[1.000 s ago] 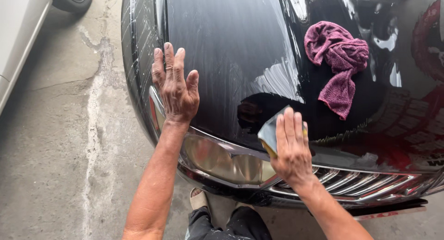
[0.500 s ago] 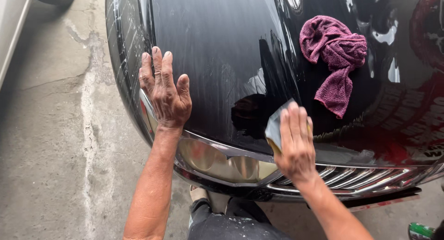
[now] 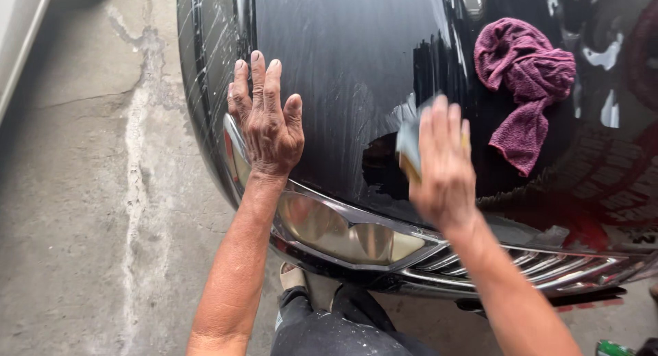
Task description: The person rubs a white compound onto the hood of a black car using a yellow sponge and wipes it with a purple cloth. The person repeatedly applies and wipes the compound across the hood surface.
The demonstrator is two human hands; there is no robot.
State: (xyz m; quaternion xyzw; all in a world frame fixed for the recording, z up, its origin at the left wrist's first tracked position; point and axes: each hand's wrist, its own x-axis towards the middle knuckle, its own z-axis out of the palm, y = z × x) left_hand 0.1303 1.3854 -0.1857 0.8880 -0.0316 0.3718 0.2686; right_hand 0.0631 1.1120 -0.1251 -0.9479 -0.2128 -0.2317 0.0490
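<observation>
Off to the far left lies the grey concrete floor [image 3: 89, 212], cracked and streaked with a pale stain, and a strip of a white car [image 3: 17, 47] shows at the top corner. The left hand [image 3: 269, 123] lies flat on the black car hood [image 3: 343, 68] near its left edge, fingers spread and pointing away from the person, palm down, gripping nothing. Just below that hand's wrist sits the headlight [image 3: 343, 232], its lens yellowish and shiny. Between the two hands the paint shows hazy wipe marks. The right hand [image 3: 444, 161] is blurred; it presses a small sponge pad [image 3: 409, 145] against the hood, fingers laid close together over the top of it, with the pad's blue-grey face and yellowish edge peeking out on the thumb side. To the right of that hand, a little way off and not touching it, a crumpled magenta cloth [image 3: 524, 82] rests on the hood. Below the right forearm runs the chrome grille [image 3: 569, 267]. Under both arms, the person's dark trousers [image 3: 329, 328] show close to the bumper.
</observation>
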